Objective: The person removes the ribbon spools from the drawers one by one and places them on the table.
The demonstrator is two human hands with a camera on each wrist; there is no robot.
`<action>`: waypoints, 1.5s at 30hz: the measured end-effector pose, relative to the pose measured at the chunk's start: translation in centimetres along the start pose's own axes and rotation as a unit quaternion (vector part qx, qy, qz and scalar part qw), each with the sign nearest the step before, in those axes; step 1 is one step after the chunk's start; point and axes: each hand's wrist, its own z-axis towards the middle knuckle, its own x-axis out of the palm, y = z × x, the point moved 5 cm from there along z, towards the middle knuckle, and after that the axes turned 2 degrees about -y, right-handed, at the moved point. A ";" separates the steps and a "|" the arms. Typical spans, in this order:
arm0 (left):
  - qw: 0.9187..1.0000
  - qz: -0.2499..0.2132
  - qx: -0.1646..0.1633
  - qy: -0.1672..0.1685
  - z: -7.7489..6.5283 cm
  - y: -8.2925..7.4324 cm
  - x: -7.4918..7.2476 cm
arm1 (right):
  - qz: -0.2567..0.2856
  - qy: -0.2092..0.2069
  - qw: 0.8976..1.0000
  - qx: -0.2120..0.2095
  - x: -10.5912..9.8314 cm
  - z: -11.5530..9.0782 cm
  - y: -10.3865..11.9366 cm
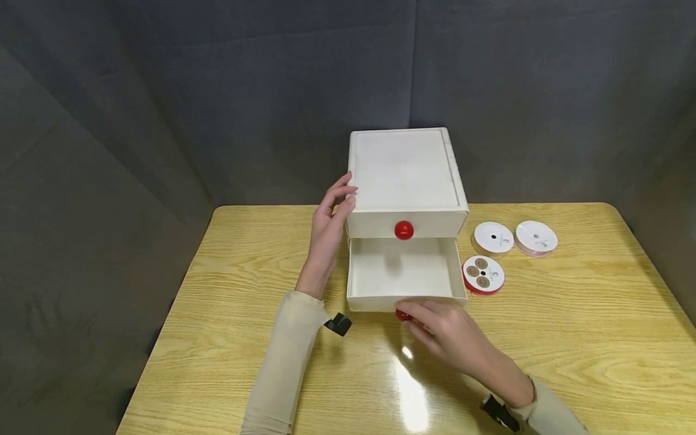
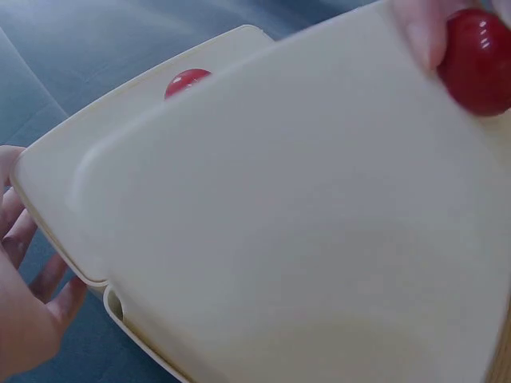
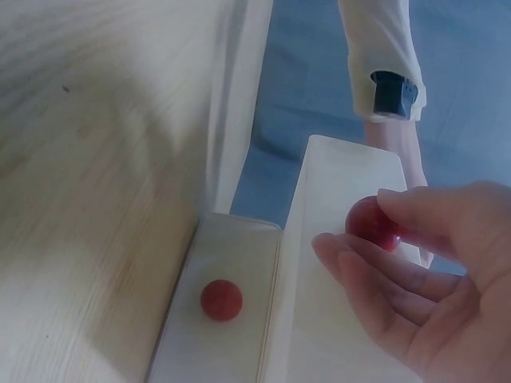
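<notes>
A small white two-drawer cabinet stands on the table, its lower drawer pulled out and bare inside. The upper drawer is closed, with a round red knob on its front. My right hand pinches the lower drawer's red knob between thumb and fingers. Against the cabinet's left side rests my left hand, its fingers spread along the top edge. In the left wrist view those left fingers lie along the side wall.
Three ribbon spools lie to the right of the cabinet: a white-topped one, one with pink ribbon and one with red ribbon, close beside the drawer. Dark cloth hangs behind the wooden table.
</notes>
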 end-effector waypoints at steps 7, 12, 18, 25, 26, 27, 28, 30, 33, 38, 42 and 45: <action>1.000 0.005 0.000 0.000 0.0 0.0 0.0 | 0.002 0.003 1.000 0.011 0.2 0.7 -1.2; 1.000 0.002 0.000 0.000 0.0 -0.1 0.1 | 0.000 -0.005 1.000 0.019 0.1 1.3 -1.9; 1.000 0.000 0.001 0.001 0.0 -0.1 0.1 | -0.009 -0.014 0.999 0.029 0.3 2.1 -2.8; 1.000 0.005 -0.005 0.002 0.0 0.0 0.0 | -0.021 -0.016 0.999 0.036 0.8 2.8 -3.8; 1.000 0.006 -0.005 0.002 0.0 0.0 0.0 | -0.021 -0.017 0.999 0.036 0.8 2.9 -4.0; 1.000 0.007 -0.005 0.002 0.0 0.0 0.0 | -0.020 -0.019 0.999 0.036 0.9 3.0 -4.1; 1.000 0.008 -0.006 0.002 0.0 0.0 0.0 | -0.020 -0.020 0.999 0.036 0.9 3.1 -4.2; 1.000 0.009 -0.006 0.001 0.0 0.0 0.0 | -0.018 -0.023 0.999 0.037 1.0 3.2 -4.4; 1.000 0.008 -0.007 0.000 0.0 0.1 0.0 | -0.012 -0.024 0.999 0.044 1.1 3.3 -4.8; 1.000 0.000 -0.004 0.001 0.0 0.0 0.0 | -0.010 -0.026 0.998 0.056 1.1 3.6 -5.4; 1.000 -0.002 -0.001 0.003 0.0 0.0 0.0 | -0.016 -0.028 0.998 0.061 1.2 3.8 -5.8; 1.000 -0.002 0.000 0.004 0.0 0.0 0.0 | -0.016 -0.031 0.997 0.062 1.3 3.9 -6.0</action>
